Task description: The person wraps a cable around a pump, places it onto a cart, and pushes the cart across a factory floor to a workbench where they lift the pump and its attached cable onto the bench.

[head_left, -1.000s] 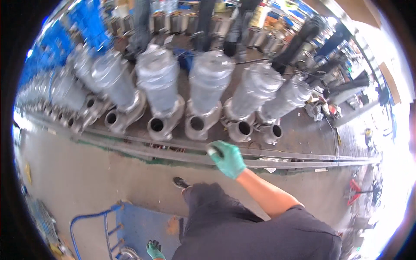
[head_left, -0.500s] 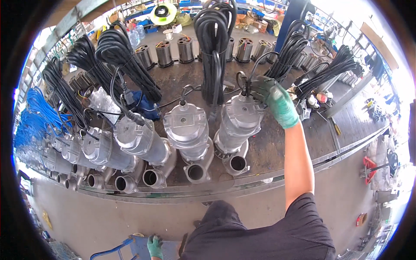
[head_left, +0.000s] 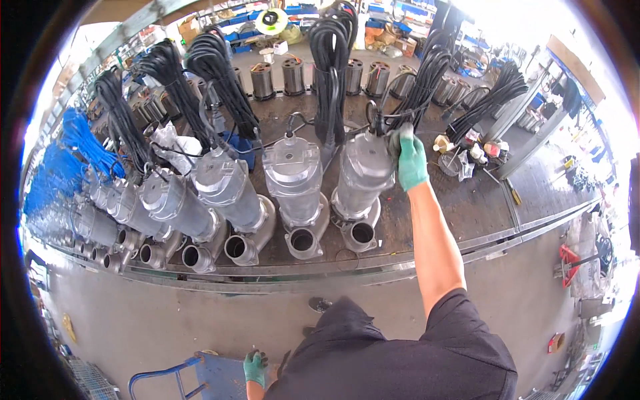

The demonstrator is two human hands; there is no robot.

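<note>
My right hand, in a green glove with dark fingertips, is at the upper right edge of the rightmost silver pump. Its fingers are curled beside the black cable on the pump's top; what they grip is hidden. The pump stands upright with its round outlet facing me, next to a similar silver pump. A bundled black cable lies just beyond my right hand. Low in the picture, my left hand, also green-gloved, hangs over a blue cart, fingers loosely apart and holding nothing visible.
More pumps line the bench to the left, with coiled black cables and blue cables behind. Metal cylinders stand at the back. Small loose parts lie on the right. The bench's front edge runs before me.
The view has shifted, so the bench items sit differently in it. My right hand has gone from outstretched fingers near the cable to curled against the pump's top.
</note>
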